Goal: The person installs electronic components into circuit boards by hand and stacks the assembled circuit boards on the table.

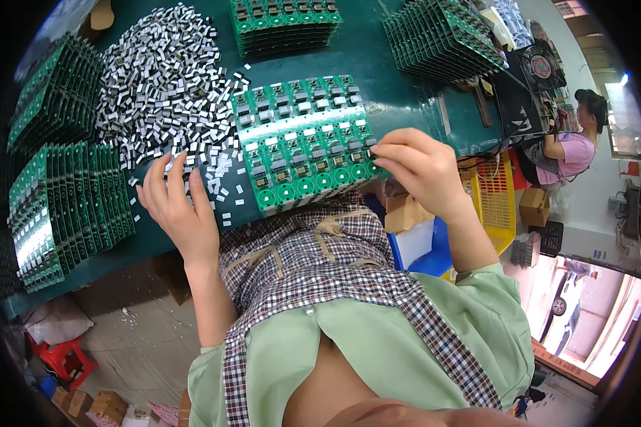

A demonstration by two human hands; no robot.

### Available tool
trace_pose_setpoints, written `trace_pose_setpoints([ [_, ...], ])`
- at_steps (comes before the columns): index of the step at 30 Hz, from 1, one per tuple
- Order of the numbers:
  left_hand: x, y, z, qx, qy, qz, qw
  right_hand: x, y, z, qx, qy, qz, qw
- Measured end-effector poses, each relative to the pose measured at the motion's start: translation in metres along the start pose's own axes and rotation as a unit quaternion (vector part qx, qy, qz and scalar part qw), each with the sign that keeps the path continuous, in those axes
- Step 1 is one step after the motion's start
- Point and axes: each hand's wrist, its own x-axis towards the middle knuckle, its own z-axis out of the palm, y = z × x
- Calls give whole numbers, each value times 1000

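Observation:
A stack of green circuit board panels (303, 132) lies in front of me, its top panel carrying rows of small displays, grey parts and round outlines. At its right edge my right hand (424, 171) is closed in a pinch, thumb and forefinger meeting over the last board of a row. Whatever sits between those fingertips is too small to make out. To the left of the stack, my left hand (181, 213) rests with fingers spread at the near edge of a large heap of small white-and-black rectangular parts (164, 85). Nothing shows in its grasp.
More board stacks stand on the green table (420, 114): two at left (71, 206), one at the back (285, 25), one at back right (445, 39). A black fan (538, 67) and yellow crate (495, 199) are at right. Beyond sits another person (566, 153).

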Motion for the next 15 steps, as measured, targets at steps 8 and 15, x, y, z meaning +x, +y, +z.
trace_pose_setpoints([
  [8,9,32,-31,-168,-179,90,965,-3,9,-2,137,34,159,977],
  [15,0,41,-26,-175,-229,64,955,-1,15,4,60,4,16,998],
])
